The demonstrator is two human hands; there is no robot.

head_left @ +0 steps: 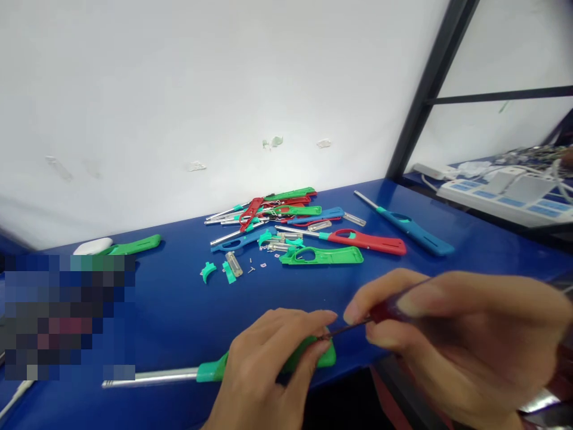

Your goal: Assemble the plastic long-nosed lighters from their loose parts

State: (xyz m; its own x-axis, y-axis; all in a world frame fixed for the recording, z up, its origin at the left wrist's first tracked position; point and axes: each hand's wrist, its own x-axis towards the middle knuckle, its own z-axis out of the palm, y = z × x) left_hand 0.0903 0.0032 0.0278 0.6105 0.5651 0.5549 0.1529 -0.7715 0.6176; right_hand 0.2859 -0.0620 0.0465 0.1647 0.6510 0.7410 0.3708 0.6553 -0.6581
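Observation:
My left hand (271, 352) is wrapped over a long-nosed gas lighter (329, 356) with a green body, pressing it near the table's front edge. Its silver tube points left, past a teal collar; much of the body is hidden under my fingers. A screwdriver (351, 327) with a dark red handle is gripped in my right hand (465, 334), off to the right. The thin shaft slants down to the left, its tip by my left thumb and forefinger at the green body. Whether the tip sits in a screw I cannot make out.
Behind my hands lies a pile of lighters and shells (277, 209) on the blue table (170, 310). Loose teal triggers (208, 272), clear fuel tanks (233, 264) and small screws lie nearer. A blue lighter (416, 233) and power strips (487, 200) are on the right.

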